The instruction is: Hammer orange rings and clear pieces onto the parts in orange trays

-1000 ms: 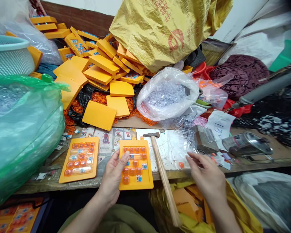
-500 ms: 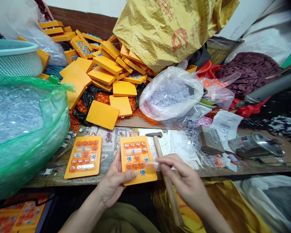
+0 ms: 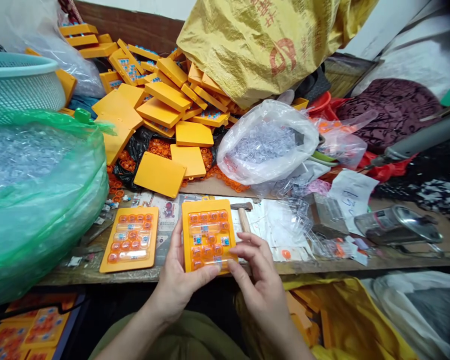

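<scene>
My left hand (image 3: 183, 280) grips an orange plastic panel (image 3: 186, 220) by its left side and lower edge, thumb on the front. Rows of round orange caps, clear long caps and small blue-centred switches fill the panel's face. A clear long cap (image 3: 206, 262) lies along the panel's bottom row. At the panel's lower right edge is my right hand (image 3: 260, 280), its fingers apart and the tips touching or very near the edge. A similar panel (image 3: 129, 240) rests on the bench to the left. Behind my right hand lies a hammer (image 3: 243, 215), its handle partly hidden.
Orange panels (image 3: 165, 102) are heaped at the back, under a yellow sack (image 3: 243, 50). A white bag of clear pieces (image 3: 266, 142) stands right of centre, and a green bag (image 3: 78, 175) bulges at left. A metal block (image 3: 328, 215) and a lidded jar (image 3: 393, 225) sit at right.
My right hand has moved left to the panel's edge. The clear piece it held earlier is out of its fingers, and a clear cap now shows on the bottom row. The panel has moved slightly up and left.
</scene>
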Demonstrator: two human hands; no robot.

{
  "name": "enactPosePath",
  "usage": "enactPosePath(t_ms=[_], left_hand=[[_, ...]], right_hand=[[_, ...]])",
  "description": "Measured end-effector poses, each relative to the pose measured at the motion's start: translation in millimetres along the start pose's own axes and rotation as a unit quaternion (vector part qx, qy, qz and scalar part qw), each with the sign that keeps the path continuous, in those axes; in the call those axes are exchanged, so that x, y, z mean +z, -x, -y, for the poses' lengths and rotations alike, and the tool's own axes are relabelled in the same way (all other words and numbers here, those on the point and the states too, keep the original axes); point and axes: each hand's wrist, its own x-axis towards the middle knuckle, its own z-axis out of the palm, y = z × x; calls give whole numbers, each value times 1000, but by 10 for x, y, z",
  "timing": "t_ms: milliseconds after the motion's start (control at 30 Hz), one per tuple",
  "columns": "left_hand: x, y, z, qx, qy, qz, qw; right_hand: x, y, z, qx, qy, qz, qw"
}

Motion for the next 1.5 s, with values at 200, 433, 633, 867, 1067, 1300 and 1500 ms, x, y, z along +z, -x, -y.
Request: enactPosePath(t_ms=[200,433,633,867,1067,1300,1500], left_hand=[[-17,-17,34,24,-16,-11,1000],[-15,-14,28,23,-14,-11,1000],[-45,9,126,25,-29,-11,999],[34,-18,174,-19,-2,-74,997],[59,-34,111,-61,22,-69,996],[35,-14,84,-97,21,-51,994],[42,42,61,-101,25,-70,992]], right_hand=[[63,11,-23,200,-245,54,947],[51,7,73,207,-253,15,945],[136,31,-32,217,-246,-72,942],[49,10,-76,214,-187,-60,957],[-794,26,-581,109,297,-190,929],[-913,-162,-892,-19,426,-136,894],[-418,-777,-426,-135,344,-57,928]])
